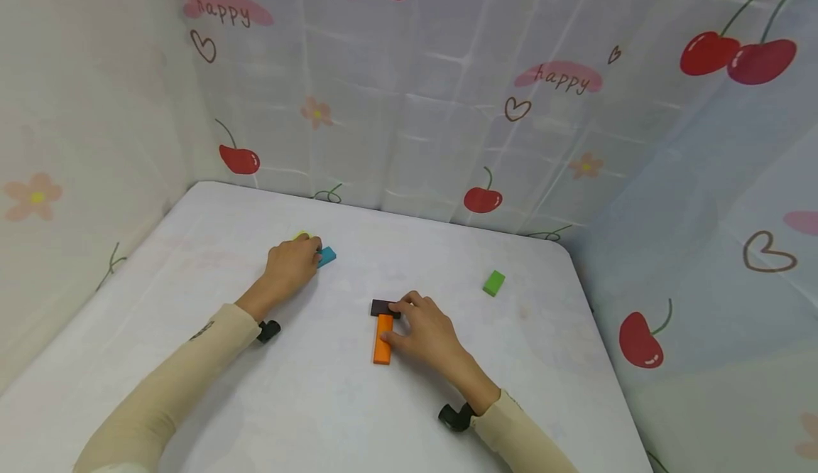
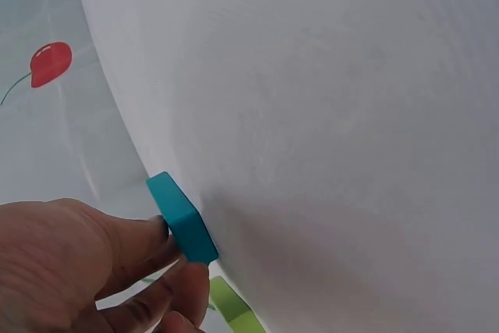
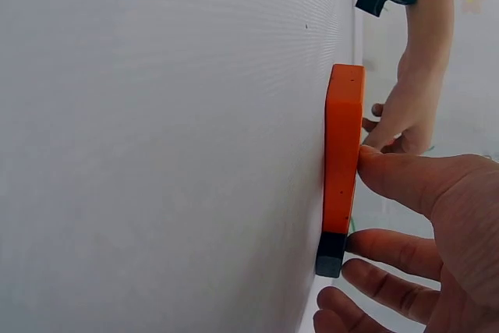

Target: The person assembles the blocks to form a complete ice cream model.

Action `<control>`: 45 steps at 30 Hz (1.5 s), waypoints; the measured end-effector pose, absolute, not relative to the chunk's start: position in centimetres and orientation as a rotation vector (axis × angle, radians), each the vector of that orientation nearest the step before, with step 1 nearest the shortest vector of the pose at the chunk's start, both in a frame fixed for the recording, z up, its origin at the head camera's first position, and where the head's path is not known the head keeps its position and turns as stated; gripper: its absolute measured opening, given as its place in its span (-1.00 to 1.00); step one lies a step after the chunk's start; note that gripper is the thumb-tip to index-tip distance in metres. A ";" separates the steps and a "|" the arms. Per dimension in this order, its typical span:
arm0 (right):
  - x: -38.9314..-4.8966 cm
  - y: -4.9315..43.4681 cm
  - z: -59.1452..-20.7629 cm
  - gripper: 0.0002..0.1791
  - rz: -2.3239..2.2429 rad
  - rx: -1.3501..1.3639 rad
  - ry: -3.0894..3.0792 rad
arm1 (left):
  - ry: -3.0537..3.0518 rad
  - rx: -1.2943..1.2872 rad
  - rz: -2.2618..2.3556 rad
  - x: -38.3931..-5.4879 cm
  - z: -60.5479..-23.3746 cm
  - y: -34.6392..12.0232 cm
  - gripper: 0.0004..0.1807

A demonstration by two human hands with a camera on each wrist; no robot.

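In the head view my left hand point(image 1: 292, 268) is at the far left of the table, its thumb and a finger pinching a blue block point(image 2: 181, 216). Just beyond that hand lies a yellow-green block point(image 2: 234, 306), mostly hidden in the head view. Nearer the middle, an orange block point(image 1: 383, 339) lies lengthwise, its far end against a black block point(image 1: 381, 307) set crosswise, like a T. My right hand point(image 1: 429, 332) touches both: the thumb rests on the orange block and fingertips on the black one, with the other fingers loosely extended.
A green block point(image 1: 494, 283) lies by itself on the white table point(image 1: 549, 359), to the right. Cherry-printed curtains point(image 1: 409, 139) stand behind the table and along both sides. A black wrist mount point(image 1: 456, 417) sticks out under the right wrist, another point(image 1: 269, 331) under the left.
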State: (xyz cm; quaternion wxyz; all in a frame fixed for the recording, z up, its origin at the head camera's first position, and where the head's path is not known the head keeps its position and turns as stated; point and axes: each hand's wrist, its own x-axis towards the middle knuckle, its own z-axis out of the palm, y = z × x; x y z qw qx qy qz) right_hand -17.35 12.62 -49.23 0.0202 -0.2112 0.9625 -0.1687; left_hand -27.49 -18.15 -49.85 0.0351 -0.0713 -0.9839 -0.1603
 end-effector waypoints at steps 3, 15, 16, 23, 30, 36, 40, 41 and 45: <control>-17.3 12.7 -49.3 -0.39 -0.520 -0.647 2.991 | -3.041 -0.231 -0.508 -27.6 -49.8 -17.8 -0.74; -17.2 12.8 -49.2 -0.38 -0.519 -0.660 2.990 | -3.080 -0.332 -0.668 -28.3 -49.7 -16.5 -0.71; -17.2 12.8 -49.2 -0.38 -0.519 -0.660 2.987 | -3.084 -0.343 -0.677 -28.3 -49.6 -16.3 -0.71; -17.1 12.7 -49.1 -0.38 -0.523 -0.651 2.970 | -3.120 -0.405 -0.741 -28.6 -49.6 -15.4 -0.73; -17.1 12.7 -49.5 -0.38 -0.527 -0.656 2.974 | -3.143 -0.485 -0.834 -28.9 -49.6 -14.7 -0.72; -17.2 12.7 -49.7 -0.38 -0.534 -0.663 2.978 | -3.166 -0.505 -0.880 -29.2 -49.7 -13.3 -0.75; -17.3 12.8 -49.7 -0.38 -0.543 -0.669 2.983 | -3.161 -0.541 -0.897 -29.1 -49.6 -12.4 -0.76; -17.3 12.8 -49.7 -0.38 -0.543 -0.671 2.985 | -3.159 -0.551 -0.901 -29.1 -49.6 -12.2 -0.76; -17.4 12.8 -49.7 -0.38 -0.537 -0.670 2.988 | -3.159 -0.590 -0.903 -29.2 -49.7 -11.5 -0.76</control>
